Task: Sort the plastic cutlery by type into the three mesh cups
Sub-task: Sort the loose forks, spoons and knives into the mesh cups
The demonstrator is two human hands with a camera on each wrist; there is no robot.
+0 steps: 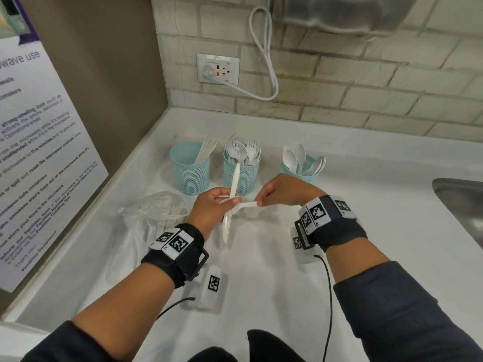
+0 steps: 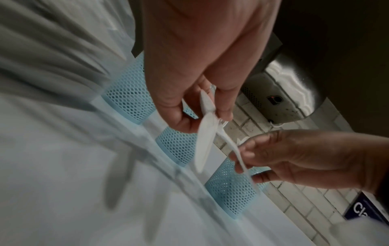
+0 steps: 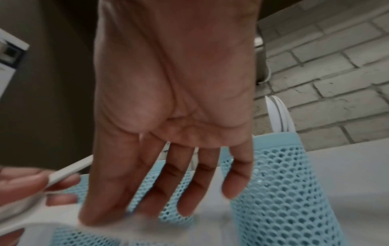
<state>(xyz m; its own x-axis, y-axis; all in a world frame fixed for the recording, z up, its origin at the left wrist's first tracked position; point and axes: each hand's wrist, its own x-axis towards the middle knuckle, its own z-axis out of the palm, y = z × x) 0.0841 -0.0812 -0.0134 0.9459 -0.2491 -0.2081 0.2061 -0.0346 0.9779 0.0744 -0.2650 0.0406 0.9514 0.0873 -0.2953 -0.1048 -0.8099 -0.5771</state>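
Spoon [image 1: 241,206] spans both grips, beside knife [image 1: 231,197].

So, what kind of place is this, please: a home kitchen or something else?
Probably a shared office or staff kitchenette, not a home. A printed notice about microwave use hangs on the left wall, a steel sink is set in the white counter, and a tiled wall carries an outlet.

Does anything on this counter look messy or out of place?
Mostly tidy: the three mesh cups stand upright, holding knives, forks and spoons. The crumpled clear plastic bag lies loose on the counter, and the left hand grips a crossed bunch of unsorted cutlery that the right hand pinches.
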